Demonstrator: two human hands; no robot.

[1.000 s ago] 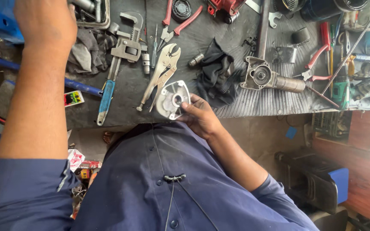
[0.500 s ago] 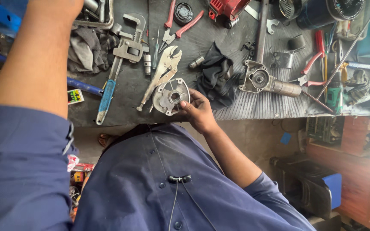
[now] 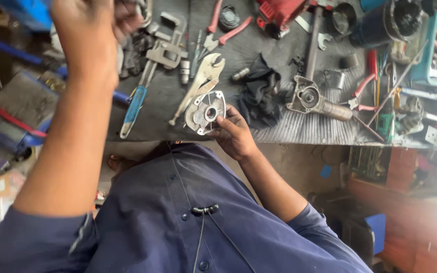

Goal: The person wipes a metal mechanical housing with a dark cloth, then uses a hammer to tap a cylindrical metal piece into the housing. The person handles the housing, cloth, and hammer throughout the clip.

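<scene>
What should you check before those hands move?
1. Right hand has a grip on the cover: ok, fingers pinch its rim.
2. Cover sits safely on the bench: not ok, it is at the very edge.
3. Room around the cover: not ok, the pliers lie against it.
4. Rag clear of the cover: ok, it lies beside the hand.
5. Left hand free: cannot tell, it is raised and blurred.
</scene>
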